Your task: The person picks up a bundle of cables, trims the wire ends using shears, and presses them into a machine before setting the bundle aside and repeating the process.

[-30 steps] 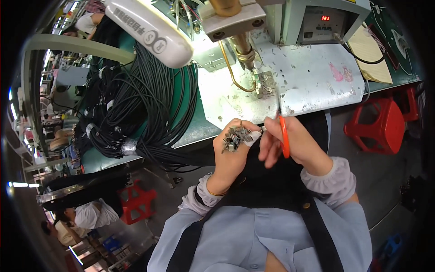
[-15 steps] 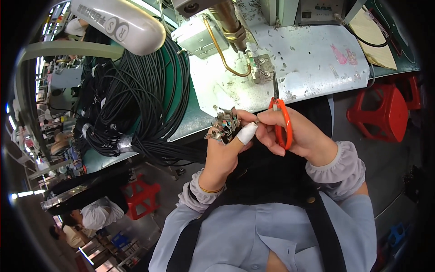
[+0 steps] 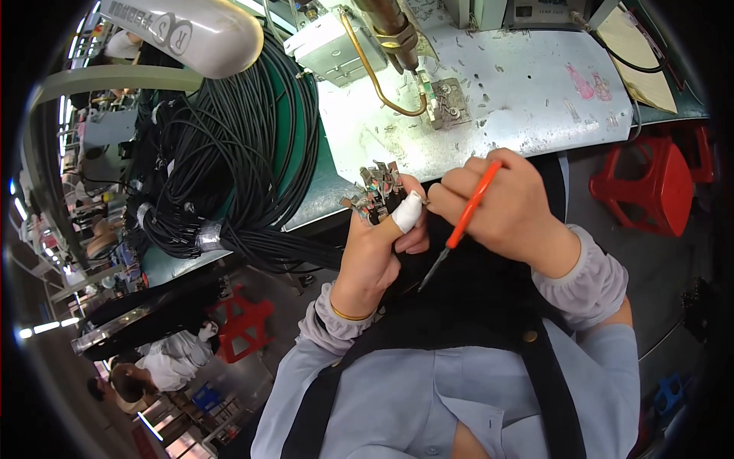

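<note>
Head view. Left hand (image 3: 375,249) is raised in front of the chest, fingers curled shut around a bunch of small metal-ended cable connectors (image 3: 376,191); the connector ends fan out above the fist, just over the near edge of the white worktop (image 3: 527,99). A white taped fingertip (image 3: 407,212) presses against the side of the bunch. Right hand (image 3: 501,210) sits just beside it, fingers closed tight on an orange-handled tool (image 3: 462,222); the thin dark tip points down and away from the connectors, so the tool is held but not applied. Thumb and forefinger of the right hand meet the bunch at the taped finger.

Judged step: sorting or picking at a single connector in the held bunch, with the tool parked in the palm.

Next move calls for a firm left grip so the fanned ends do not slip, and fine pinch work at one connector without snagging its neighbours.

Black cable bundle (image 3: 222,153) lies coiled to the left on the bench; a brass-nozzled press machine (image 3: 390,30) stands behind; red stool (image 3: 650,187) at right.
</note>
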`<state>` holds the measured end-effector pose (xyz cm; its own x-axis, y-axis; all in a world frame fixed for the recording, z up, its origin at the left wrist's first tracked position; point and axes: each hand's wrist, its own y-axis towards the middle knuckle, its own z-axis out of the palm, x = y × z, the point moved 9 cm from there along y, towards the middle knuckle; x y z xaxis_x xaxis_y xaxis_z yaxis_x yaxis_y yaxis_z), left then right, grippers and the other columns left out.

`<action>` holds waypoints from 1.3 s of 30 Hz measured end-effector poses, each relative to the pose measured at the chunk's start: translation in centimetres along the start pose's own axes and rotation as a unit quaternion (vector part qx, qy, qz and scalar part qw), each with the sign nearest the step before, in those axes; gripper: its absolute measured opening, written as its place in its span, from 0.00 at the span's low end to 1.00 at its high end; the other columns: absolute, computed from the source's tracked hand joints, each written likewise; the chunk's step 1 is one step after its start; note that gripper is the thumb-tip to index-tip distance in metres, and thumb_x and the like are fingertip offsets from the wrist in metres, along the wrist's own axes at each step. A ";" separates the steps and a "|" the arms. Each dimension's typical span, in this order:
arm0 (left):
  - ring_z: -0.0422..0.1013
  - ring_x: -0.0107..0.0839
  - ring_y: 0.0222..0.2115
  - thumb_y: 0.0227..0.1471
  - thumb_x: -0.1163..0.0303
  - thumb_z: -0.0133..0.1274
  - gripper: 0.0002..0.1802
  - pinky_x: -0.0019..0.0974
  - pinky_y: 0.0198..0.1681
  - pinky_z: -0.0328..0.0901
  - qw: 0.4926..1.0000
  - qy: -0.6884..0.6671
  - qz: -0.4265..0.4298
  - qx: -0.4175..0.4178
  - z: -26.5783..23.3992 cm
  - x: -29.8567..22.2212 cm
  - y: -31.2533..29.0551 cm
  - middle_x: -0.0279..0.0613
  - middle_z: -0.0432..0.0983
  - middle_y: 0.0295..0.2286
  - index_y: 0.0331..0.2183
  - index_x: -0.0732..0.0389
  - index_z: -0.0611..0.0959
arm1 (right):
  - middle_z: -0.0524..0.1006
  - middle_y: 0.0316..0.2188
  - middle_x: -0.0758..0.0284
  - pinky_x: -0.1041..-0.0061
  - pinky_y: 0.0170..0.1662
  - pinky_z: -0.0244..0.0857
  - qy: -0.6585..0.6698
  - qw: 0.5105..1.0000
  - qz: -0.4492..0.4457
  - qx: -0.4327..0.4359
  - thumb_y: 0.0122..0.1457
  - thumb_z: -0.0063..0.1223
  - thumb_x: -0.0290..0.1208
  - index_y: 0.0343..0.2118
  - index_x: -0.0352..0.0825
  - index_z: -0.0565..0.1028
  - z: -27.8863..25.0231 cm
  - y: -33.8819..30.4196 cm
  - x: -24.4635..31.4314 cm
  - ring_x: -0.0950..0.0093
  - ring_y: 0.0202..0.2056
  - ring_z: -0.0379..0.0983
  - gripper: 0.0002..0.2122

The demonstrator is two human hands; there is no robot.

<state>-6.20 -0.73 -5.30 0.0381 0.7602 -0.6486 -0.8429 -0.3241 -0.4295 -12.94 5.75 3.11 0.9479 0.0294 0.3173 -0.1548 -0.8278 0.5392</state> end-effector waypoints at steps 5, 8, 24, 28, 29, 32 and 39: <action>0.53 0.18 0.12 0.47 0.78 0.48 0.05 0.24 0.15 0.49 0.998 0.051 0.018 -0.024 0.1 -0.3 -0.3 0.31 0.60 0.14 0.30 0.63 0.70 | 0.66 0.15 0.74 0.79 0.20 0.54 0.087 0.994 0.026 -0.056 0.38 0.57 0.27 0.29 0.39 0.73 -1.2 -0.4 -1.1 0.77 0.16 0.63 0.11; 0.58 0.19 0.15 0.45 0.81 0.48 0.05 0.23 0.18 0.54 0.994 0.076 0.051 -0.054 -0.5 -0.6 -0.5 0.32 0.63 0.16 0.30 0.64 0.71 | 0.67 0.16 0.73 0.79 0.20 0.55 0.069 0.995 0.021 -0.068 0.37 0.57 0.24 0.30 0.38 0.72 -1.6 -0.7 -0.4 0.76 0.17 0.63 0.13; 0.66 0.22 0.24 0.32 0.85 0.55 0.14 0.23 0.28 0.61 0.771 0.494 0.402 -0.020 3.4 -4.4 -2.9 0.36 0.70 0.23 0.28 0.66 0.76 | 0.69 0.21 0.70 0.84 0.28 0.60 0.425 0.837 0.343 -0.022 0.55 0.43 0.23 0.27 0.28 0.67 2.9 -3.7 -3.2 0.82 0.23 0.66 0.04; 0.65 0.20 0.22 0.36 0.84 0.54 0.11 0.23 0.27 0.60 0.792 0.476 0.380 -0.040 3.0 -4.3 -2.8 0.34 0.70 0.22 0.29 0.67 0.76 | 0.69 0.22 0.69 0.84 0.28 0.60 0.451 0.821 0.346 -0.050 0.54 0.44 0.23 0.28 0.29 0.67 2.6 -3.7 -3.0 0.82 0.24 0.66 0.03; 0.65 0.20 0.22 0.36 0.84 0.54 0.11 0.23 0.27 0.60 0.792 0.476 0.380 -0.040 3.1 -4.4 -2.9 0.34 0.70 0.22 0.29 0.67 0.76 | 0.69 0.22 0.69 0.84 0.28 0.60 0.490 0.791 0.362 -0.057 0.54 0.44 0.23 0.28 0.29 0.67 2.7 -3.9 -3.1 0.82 0.24 0.66 0.03; 0.63 0.17 0.20 0.40 0.81 0.53 0.08 0.22 0.24 0.59 0.935 0.315 0.140 -0.082 0.6 -2.2 -1.1 0.33 0.70 0.22 0.29 0.67 0.76 | 0.70 0.22 0.69 0.85 0.28 0.60 0.526 0.765 0.366 -0.065 0.54 0.44 0.23 0.29 0.30 0.67 2.9 -4.1 -3.3 0.83 0.24 0.67 0.02; 0.64 0.18 0.21 0.41 0.79 0.54 0.07 0.22 0.26 0.60 0.974 0.200 0.089 -0.053 -0.1 -2.4 -0.9 0.33 0.71 0.23 0.28 0.66 0.77 | 0.71 0.20 0.69 0.84 0.23 0.59 0.588 0.706 0.385 -0.091 0.50 0.50 0.25 0.26 0.30 0.68 2.8 -4.1 -3.3 0.83 0.21 0.67 0.05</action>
<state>-5.48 -2.34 -3.37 0.1217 0.4132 -0.9025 -0.7956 -0.5030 -0.3376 -14.70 7.49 -2.35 -0.3067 0.1427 0.9411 -0.6318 -0.7700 -0.0891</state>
